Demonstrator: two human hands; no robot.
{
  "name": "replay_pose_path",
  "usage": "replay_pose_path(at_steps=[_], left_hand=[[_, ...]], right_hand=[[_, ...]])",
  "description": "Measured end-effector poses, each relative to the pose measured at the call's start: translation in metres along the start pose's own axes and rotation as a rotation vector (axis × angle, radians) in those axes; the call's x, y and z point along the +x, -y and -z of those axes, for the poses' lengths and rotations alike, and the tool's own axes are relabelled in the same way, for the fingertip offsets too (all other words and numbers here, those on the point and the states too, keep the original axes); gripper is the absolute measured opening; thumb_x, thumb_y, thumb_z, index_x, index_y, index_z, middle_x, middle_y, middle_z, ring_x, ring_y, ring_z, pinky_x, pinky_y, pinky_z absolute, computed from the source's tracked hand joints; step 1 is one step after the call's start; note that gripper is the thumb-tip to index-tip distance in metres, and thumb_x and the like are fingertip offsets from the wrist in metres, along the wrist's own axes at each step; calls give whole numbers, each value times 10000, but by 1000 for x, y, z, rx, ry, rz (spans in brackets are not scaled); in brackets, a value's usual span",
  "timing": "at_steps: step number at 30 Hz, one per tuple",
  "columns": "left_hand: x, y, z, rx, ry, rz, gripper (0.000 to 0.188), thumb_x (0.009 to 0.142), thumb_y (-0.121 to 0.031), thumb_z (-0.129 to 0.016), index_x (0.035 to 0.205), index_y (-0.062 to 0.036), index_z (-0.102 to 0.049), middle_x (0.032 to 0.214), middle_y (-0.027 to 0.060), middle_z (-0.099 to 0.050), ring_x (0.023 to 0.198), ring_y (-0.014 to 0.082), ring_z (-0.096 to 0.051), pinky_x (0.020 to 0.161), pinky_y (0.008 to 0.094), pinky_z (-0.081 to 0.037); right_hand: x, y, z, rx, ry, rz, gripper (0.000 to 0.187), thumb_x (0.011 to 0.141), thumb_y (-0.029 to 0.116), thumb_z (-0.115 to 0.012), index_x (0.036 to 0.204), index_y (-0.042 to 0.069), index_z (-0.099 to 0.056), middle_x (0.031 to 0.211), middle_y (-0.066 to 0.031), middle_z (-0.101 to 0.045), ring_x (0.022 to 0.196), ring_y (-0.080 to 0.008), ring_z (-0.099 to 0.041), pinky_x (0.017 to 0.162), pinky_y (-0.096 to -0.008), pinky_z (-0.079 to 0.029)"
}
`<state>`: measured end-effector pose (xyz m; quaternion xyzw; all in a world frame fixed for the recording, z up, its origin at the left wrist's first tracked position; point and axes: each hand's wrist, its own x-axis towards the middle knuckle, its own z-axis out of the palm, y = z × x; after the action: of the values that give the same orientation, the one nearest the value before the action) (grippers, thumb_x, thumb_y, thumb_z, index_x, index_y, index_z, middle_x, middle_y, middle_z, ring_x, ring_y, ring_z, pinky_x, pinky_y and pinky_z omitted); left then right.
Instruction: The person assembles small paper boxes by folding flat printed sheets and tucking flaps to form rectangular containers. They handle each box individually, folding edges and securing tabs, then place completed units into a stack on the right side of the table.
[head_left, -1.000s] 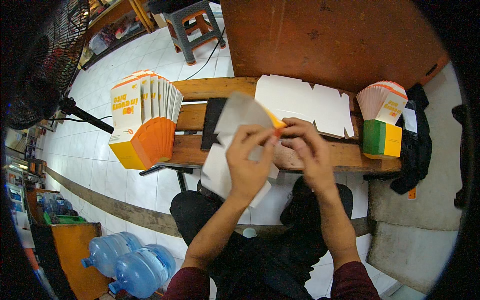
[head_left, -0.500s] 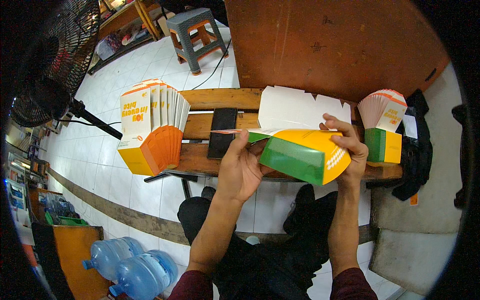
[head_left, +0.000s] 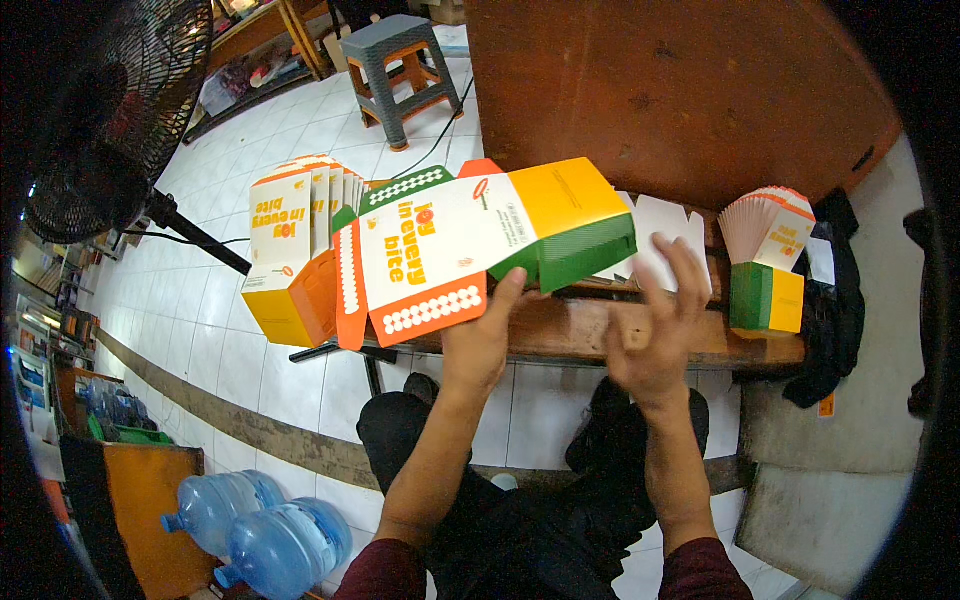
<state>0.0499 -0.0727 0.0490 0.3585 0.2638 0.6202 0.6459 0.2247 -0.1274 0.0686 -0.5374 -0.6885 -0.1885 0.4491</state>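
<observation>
A partly folded cardboard food carton [head_left: 420, 235], white with orange, green and yellow panels, is held above the bench, its printed face up and its flaps spread toward the left. My left hand [head_left: 478, 345] grips its near edge, thumb on top and fingers hidden underneath. Apart from the carton, to its right, my right hand [head_left: 655, 335] is open and empty, its spread fingers slightly blurred. White card blanks [head_left: 678, 232] lie behind that hand. At the left stands a fanned stack of nested cartons [head_left: 285, 225]; a similar stack [head_left: 765, 295] is at the right.
The wooden bench [head_left: 570, 335] spans the area before my knees. A brown board [head_left: 680, 90] rises behind it. A black fan [head_left: 110, 130] stands at the left and a grey stool [head_left: 385, 40] beyond. Large blue water bottles [head_left: 285, 545] lie lower left; dark cloth [head_left: 840, 300] lies right.
The carton has turned printed side up and moved to the left and away from me. My right hand has let go of it and opened.
</observation>
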Motion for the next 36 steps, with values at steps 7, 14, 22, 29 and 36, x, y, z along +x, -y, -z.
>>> replay_pose_path(at_steps=[7, 14, 22, 29, 36], left_hand=[[-16, 3, -5, 527, 73, -13, 200, 922, -41, -659, 1097, 51, -629, 1002, 105, -697, 969, 148, -651, 814, 281, -532], [-12, 0, 10, 708, 198, -64, 199, 953, -119, -637, 1069, 42, -625, 906, 112, -727, 790, 180, -701, 724, 285, -566], [-5, -6, 0, 736, 151, -253, 154, 899, -58, -686, 1012, 44, -700, 948, 121, -695, 809, 160, -678, 709, 277, -566], [-4, -12, -8, 571, 31, -115, 193, 915, -94, -678, 1036, 55, -697, 894, 113, -705, 770, 141, -671, 612, 235, -536], [-2, -5, -2, 575, 37, -125, 165, 882, -58, -693, 1015, 37, -712, 942, 134, -705, 801, 182, -685, 685, 270, -547]], right_hand=[[-8, 12, -16, 63, 58, 55, 325, 764, 79, -694, 1088, 100, -682, 1192, -113, -633, 1053, -306, -602, 869, -422, -486], [-5, 6, -11, 197, 54, -20, 190, 809, 21, -686, 994, 2, -648, 990, -143, -657, 886, -311, -631, 746, -404, -517], [-6, -5, -7, 422, 191, -319, 121, 830, 0, -674, 944, -10, -632, 894, -143, -625, 802, -303, -610, 707, -375, -503], [-4, 0, -14, 138, 116, -10, 256, 719, 22, -739, 964, 39, -664, 922, -111, -639, 827, -296, -628, 721, -395, -518], [-9, 3, -14, 384, 127, -273, 169, 797, 10, -703, 963, 7, -672, 879, -128, -665, 745, -258, -662, 687, -332, -537]])
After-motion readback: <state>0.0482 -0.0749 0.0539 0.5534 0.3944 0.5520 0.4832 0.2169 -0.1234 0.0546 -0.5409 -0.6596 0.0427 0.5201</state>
